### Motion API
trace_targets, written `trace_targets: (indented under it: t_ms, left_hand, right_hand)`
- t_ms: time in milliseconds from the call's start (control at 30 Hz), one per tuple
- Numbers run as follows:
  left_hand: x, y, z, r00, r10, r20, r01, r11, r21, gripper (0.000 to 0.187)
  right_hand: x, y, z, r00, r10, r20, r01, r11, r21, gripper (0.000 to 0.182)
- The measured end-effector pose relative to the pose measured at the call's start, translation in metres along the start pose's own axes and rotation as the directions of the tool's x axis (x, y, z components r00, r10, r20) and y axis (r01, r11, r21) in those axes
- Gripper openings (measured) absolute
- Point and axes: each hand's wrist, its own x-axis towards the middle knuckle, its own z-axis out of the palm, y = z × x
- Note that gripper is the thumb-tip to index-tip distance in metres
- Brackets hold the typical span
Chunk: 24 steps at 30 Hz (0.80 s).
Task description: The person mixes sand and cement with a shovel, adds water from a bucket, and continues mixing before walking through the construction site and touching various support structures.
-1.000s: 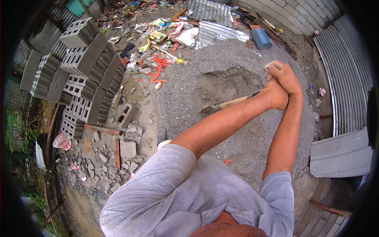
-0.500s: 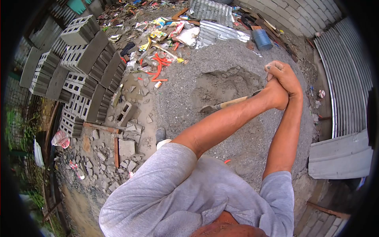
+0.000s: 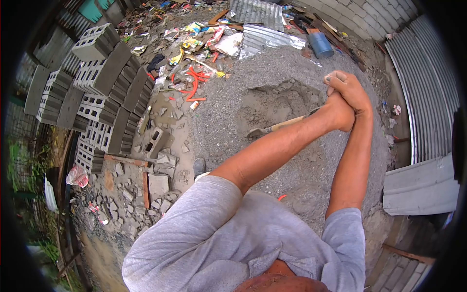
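My left hand (image 3: pixel 339 114) is bent up at the wrist, its fingers mostly hidden behind my right hand. Closed over it is my right hand (image 3: pixel 351 90), with curled fingers around the upper part of the left. Behind my left forearm lies a shovel (image 3: pixel 287 125), its wooden handle running toward my hands and its blade end at the edge of a dug hollow. I cannot tell whether either hand touches the handle. Grey gravelly sand (image 3: pixel 221 114) spreads beneath, with a damp scooped-out hollow (image 3: pixel 265 107) in its middle.
Hollow concrete blocks (image 3: pixel 104 73) are stacked at left, with broken rubble (image 3: pixel 124 204) in front. Litter and orange tubing (image 3: pixel 194 83) lie beyond the sand. A blue container (image 3: pixel 321 45) stands at the back right. Corrugated metal sheets (image 3: pixel 425 92) line the right side.
The view has shifted slightly. My hands stay together in nearly the same pose, a touch higher in the picture, and the shovel has not visibly moved.
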Motion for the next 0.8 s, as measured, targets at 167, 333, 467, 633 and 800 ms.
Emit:
trace_targets:
  t_ms: [167,333,467,633,800]
  left_hand:
    - [-0.002,0.001,-0.003,0.998,-0.033,0.044,0.032,0.999,0.008,0.027]
    - [-0.004,-0.001,0.0,0.999,-0.052,-0.004,0.052,0.999,-0.005,0.027]
    - [0.0,-0.005,0.007,0.999,-0.042,-0.004,0.042,0.999,0.0,0.029]
    - [0.003,-0.006,0.011,0.998,-0.018,-0.063,0.015,0.999,-0.048,0.031]
    - [0.008,-0.004,0.014,0.998,0.003,-0.061,-0.006,0.999,-0.046,0.033]
  right_hand:
    - [-0.001,-0.003,0.003,1.0,0.018,-0.023,-0.018,1.0,0.006,0.021]
    - [0.0,-0.004,0.005,0.999,0.016,-0.031,-0.017,1.0,-0.013,0.021]
    - [0.002,-0.002,0.002,0.999,-0.03,-0.011,0.029,0.995,-0.091,0.02]
    - [0.003,0.003,-0.003,0.998,-0.056,-0.01,0.055,0.993,-0.1,0.025]
    - [0.001,0.008,-0.008,0.999,-0.051,-0.003,0.05,0.996,-0.076,0.03]
